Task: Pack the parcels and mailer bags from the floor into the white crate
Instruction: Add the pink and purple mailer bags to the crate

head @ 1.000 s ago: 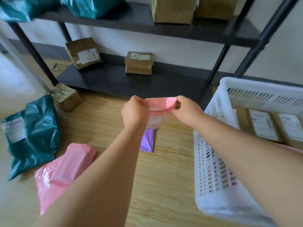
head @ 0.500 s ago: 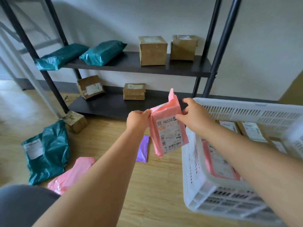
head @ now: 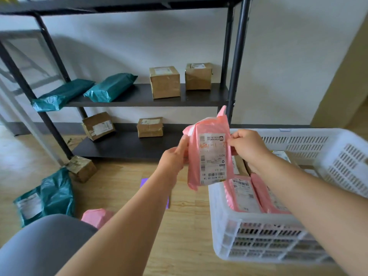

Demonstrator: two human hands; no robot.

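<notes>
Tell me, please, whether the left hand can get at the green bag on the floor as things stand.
Probably not yet: the left hand grips the pink bag. Once freed, likely yes, since the green bag lies uncovered on that side.

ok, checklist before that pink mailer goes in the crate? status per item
1. Hold: left hand and right hand pinch the pink mailer by its side edges: ok.
2. Over the opening: it straddles the white crate's left wall: not ok.
3. Free slot: packed pink mailers stand at the near left; gap beside them: cannot tell.
4. Label: faces the camera: ok.
5. Floor cleared: teal mailer, floor pink bag, purple mailer and small box lie there: not ok.
</notes>
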